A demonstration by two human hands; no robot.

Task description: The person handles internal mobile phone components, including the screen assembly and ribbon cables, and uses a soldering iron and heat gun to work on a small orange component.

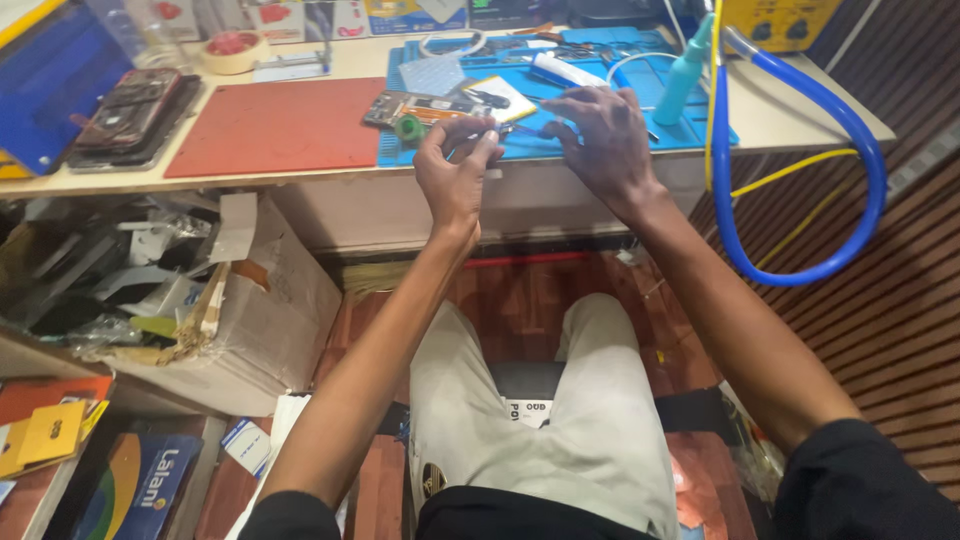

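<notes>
Head view: the left hand (455, 175) is raised at the bench edge, fingertips pinched together on a small part (487, 139) too tiny to identify. The right hand (603, 140) rests palm-down on the blue mat (570, 145), fingers spread, gripping nothing visible. An opened phone (420, 108) lies just beyond the left hand; a red mat (280, 125) sits left.

Both arms stretched forward, left hand (456, 172) raised with fingers (470, 140) pinched together, right hand (605, 140) palm-down, fingers (578, 103) spread and curled
</notes>
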